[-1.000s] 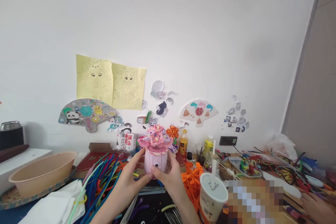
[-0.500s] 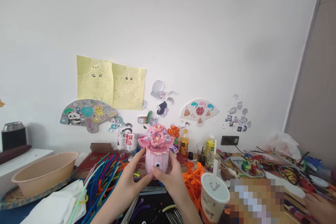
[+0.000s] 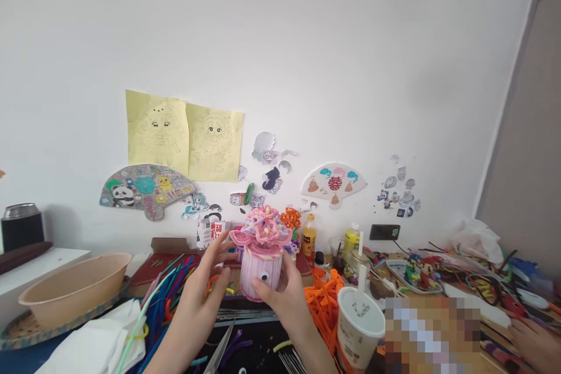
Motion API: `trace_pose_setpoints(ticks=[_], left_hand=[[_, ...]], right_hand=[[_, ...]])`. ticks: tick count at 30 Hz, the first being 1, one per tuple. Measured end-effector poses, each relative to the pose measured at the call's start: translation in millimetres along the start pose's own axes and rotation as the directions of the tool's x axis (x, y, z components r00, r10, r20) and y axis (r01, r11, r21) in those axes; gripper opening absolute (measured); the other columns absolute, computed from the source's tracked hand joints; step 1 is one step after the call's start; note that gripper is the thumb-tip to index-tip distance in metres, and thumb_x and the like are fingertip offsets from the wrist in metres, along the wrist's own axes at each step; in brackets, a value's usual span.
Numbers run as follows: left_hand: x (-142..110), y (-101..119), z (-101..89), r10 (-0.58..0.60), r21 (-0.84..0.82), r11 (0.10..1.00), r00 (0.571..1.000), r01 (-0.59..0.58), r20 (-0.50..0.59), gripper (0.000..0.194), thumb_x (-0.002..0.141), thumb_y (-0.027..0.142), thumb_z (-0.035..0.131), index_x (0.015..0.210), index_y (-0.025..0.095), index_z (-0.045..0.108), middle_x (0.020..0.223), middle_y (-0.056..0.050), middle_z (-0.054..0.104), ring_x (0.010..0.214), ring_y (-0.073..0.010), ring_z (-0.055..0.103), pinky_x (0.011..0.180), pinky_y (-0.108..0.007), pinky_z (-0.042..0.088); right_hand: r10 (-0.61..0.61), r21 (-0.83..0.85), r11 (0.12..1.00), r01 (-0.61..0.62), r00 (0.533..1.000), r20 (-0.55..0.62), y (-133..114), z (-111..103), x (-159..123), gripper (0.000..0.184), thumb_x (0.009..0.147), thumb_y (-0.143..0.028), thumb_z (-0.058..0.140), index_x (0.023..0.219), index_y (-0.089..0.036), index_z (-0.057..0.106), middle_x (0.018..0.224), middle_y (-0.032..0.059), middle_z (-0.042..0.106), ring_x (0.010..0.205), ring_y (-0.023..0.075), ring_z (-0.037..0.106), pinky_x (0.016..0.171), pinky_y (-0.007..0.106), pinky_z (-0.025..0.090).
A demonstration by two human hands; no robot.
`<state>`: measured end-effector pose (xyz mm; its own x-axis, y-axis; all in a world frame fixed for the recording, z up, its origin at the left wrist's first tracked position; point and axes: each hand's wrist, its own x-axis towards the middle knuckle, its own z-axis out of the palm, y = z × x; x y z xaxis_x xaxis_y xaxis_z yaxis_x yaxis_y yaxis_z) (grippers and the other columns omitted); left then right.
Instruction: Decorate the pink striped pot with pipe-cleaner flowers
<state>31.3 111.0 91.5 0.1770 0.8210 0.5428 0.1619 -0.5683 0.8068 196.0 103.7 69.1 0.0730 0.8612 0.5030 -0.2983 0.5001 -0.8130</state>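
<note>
Against a white wall (image 3: 307, 41) runs a crowded table, its near part covered by a dark mat (image 3: 258, 336); on the wall hang two yellow sheets (image 3: 214, 155) with pencil drawings, a patterned fan (image 3: 146, 187) with a panda on it, and a white fan (image 3: 333, 172); a black power socket (image 3: 379, 232) sits low on the right. Upright in the middle, above the far edge of the mat, is a pink pot (image 3: 252, 272) with one googly eye (image 3: 264, 276) and fuzzy pink and lilac flowers (image 3: 263, 228) filling its top; the right hand (image 3: 287, 289) grips it, thumb across the lower front and fingers round the side; the left hand (image 3: 210, 280) is spread, its thumb off the pot, though I cannot tell whether the fingertips touch it. To the left, a tan basin (image 3: 74, 283) stands on a woven tray (image 3: 26, 334), near loose blue pipe cleaners (image 3: 153, 312); to the right, a lidded paper cup (image 3: 360, 324) has a white straw (image 3: 362, 279) in it; behind stand an orange juice bottle (image 3: 309, 239) and a yellow bottle (image 3: 352, 239); a white dish (image 3: 394, 272) holds small coloured figures (image 3: 427, 274); open scissors (image 3: 221, 347) lie on the mat.
</note>
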Motion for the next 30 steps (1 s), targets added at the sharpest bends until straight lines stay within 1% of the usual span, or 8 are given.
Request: trace_pose_setpoints(ticks=[2, 4, 8, 11, 15, 19, 24, 30], left_hand=[[0, 4, -0.8, 0.041, 0.088, 0.995, 0.998, -0.036, -0.054, 0.053, 0.091, 0.048, 0.040, 0.141, 0.035, 0.026, 0.135, -0.004, 0.049, 0.119, -0.0214, 0.051, 0.099, -0.038, 0.044], [-1, 7, -0.8, 0.078, 0.162, 0.985, 0.995, -0.066, -0.068, 0.050, 0.092, 0.047, 0.038, 0.140, 0.039, 0.026, 0.134, -0.002, 0.050, 0.119, -0.0207, 0.052, 0.099, -0.039, 0.044], [-1, 8, 0.3, 0.116, 0.251, 0.963, 0.991, -0.095, -0.070, 0.048, 0.092, 0.044, 0.038, 0.140, 0.038, 0.029, 0.131, -0.003, 0.053, 0.114, -0.0194, 0.055, 0.096, -0.037, 0.047], [-1, 7, 1.1, 0.141, 0.277, 0.954, 0.986, -0.113, -0.086, 0.049, 0.092, 0.042, 0.038, 0.140, 0.036, 0.030, 0.130, -0.004, 0.055, 0.111, -0.0180, 0.056, 0.094, -0.034, 0.049], [-1, 7, 1.8, 0.165, 0.300, 0.945, 0.982, -0.132, -0.088, 0.048, 0.093, 0.041, 0.039, 0.140, 0.037, 0.031, 0.126, -0.003, 0.057, 0.110, -0.0167, 0.057, 0.090, -0.031, 0.050], [-2, 9, 1.8, 0.143, 0.263, 0.958, 0.986, -0.116, -0.086, 0.050, 0.092, 0.042, 0.039, 0.141, 0.037, 0.028, 0.130, -0.004, 0.055, 0.113, -0.0183, 0.056, 0.091, -0.033, 0.049], [-4, 13, 0.7, 0.066, 0.174, 0.984, 0.991, -0.045, -0.117, 0.057, 0.091, 0.045, 0.042, 0.143, 0.038, 0.021, 0.128, -0.004, 0.055, 0.116, -0.0203, 0.054, 0.094, -0.035, 0.047], [-13, 33, 3.3, -0.002, -0.012, 1.000, 0.995, 0.001, -0.104, 0.053, 0.090, 0.044, 0.046, 0.140, 0.039, 0.027, 0.131, -0.003, 0.051, 0.115, -0.0210, 0.054, 0.096, -0.033, 0.046]], right_hand=[[0.003, 0.012, 1.000, -0.003, 1.000, -0.009, 1, 1, -1, 0.060, 0.065, -0.022, 0.078, 0.118, -0.021, 0.050, 0.119, 0.0075, 0.065, 0.110, 0.0248, 0.061, 0.092, 0.033, 0.049], [0.005, 0.028, 1.000, -0.004, 1.000, -0.019, 2, 3, -2, 0.062, 0.066, -0.022, 0.078, 0.121, -0.021, 0.049, 0.122, 0.0081, 0.064, 0.111, 0.0247, 0.061, 0.093, 0.033, 0.049], [0.008, 0.024, 1.000, -0.007, 1.000, -0.024, 5, 5, -4, 0.068, 0.065, -0.022, 0.080, 0.125, -0.022, 0.047, 0.126, 0.0082, 0.062, 0.114, 0.0252, 0.060, 0.093, 0.034, 0.049], [0.004, 0.010, 1.000, -0.004, 1.000, -0.018, 7, 5, -4, 0.071, 0.064, -0.023, 0.081, 0.126, -0.022, 0.047, 0.127, 0.0081, 0.062, 0.114, 0.0259, 0.059, 0.094, 0.035, 0.049], [0.011, 0.030, 0.999, -0.011, 1.000, -0.014, 6, 6, -6, 0.070, 0.065, -0.023, 0.080, 0.127, -0.023, 0.046, 0.128, 0.0080, 0.061, 0.114, 0.0261, 0.060, 0.093, 0.035, 0.049], [0.025, 0.027, 0.999, -0.024, 0.999, -0.023, -2, 9, -9, 0.069, 0.065, -0.023, 0.080, 0.125, -0.022, 0.046, 0.127, 0.0081, 0.062, 0.114, 0.0254, 0.060, 0.093, 0.034, 0.049], [0.023, 0.054, 0.998, -0.023, 1.000, -0.013, -12, 12, -11, 0.066, 0.064, -0.024, 0.081, 0.122, -0.023, 0.049, 0.121, 0.0060, 0.065, 0.110, 0.0228, 0.062, 0.088, 0.030, 0.051], [0.037, 0.161, 0.986, -0.037, 0.999, 0.006, -22, 11, -13, 0.061, 0.059, -0.030, 0.084, 0.112, -0.021, 0.057, 0.113, 0.0065, 0.070, 0.104, 0.0228, 0.065, 0.087, 0.029, 0.051]])
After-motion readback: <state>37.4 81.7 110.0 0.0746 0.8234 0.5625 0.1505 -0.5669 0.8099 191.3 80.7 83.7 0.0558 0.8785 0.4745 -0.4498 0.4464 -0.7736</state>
